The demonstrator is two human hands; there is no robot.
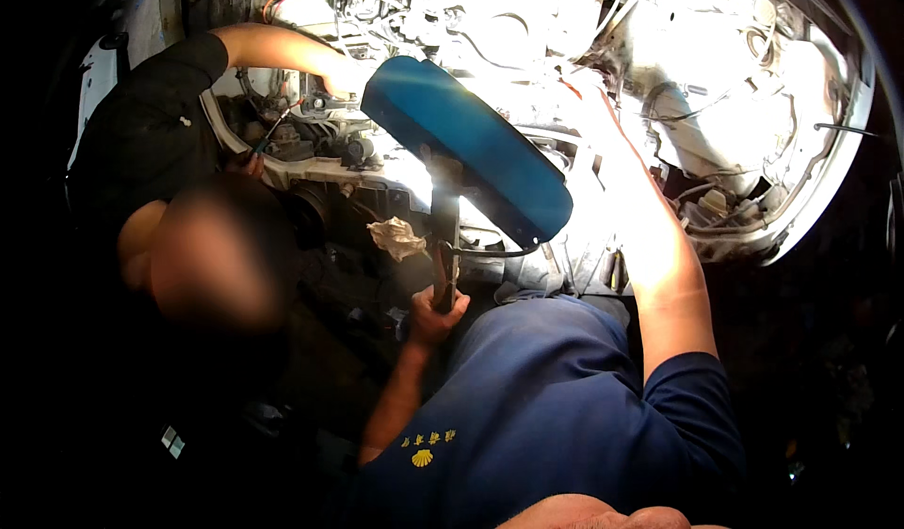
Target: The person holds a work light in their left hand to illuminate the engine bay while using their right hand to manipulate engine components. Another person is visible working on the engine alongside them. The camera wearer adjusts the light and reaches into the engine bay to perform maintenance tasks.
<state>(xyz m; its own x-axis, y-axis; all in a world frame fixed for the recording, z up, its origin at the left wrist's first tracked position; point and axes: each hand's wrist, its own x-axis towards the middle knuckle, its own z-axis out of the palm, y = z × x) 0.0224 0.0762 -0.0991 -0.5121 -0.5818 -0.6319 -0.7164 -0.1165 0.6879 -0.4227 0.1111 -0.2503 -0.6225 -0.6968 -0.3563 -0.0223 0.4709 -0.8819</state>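
My left hand point(439, 314) is wrapped round the dark handle point(446, 232) of a work lamp, below its long blue housing point(471, 148). The lamp is held tilted over the front of an open engine bay point(508, 30), and its strong light falls on the parts beyond. My right arm stretches forward into the bay on the right. There my right hand point(589, 91) is washed out by glare among hoses and metal parts, so its fingers and anything in them cannot be made out.
At the left a co-worker in a black shirt point(155, 124) leans in, one arm point(282, 49) reaching into the bay. The co-worker's lower hand point(252, 164) is by a thin tool point(280, 126). A crumpled pale piece point(397, 238) lies left of the lamp handle. The white car body edge point(852, 152) curves round the right.
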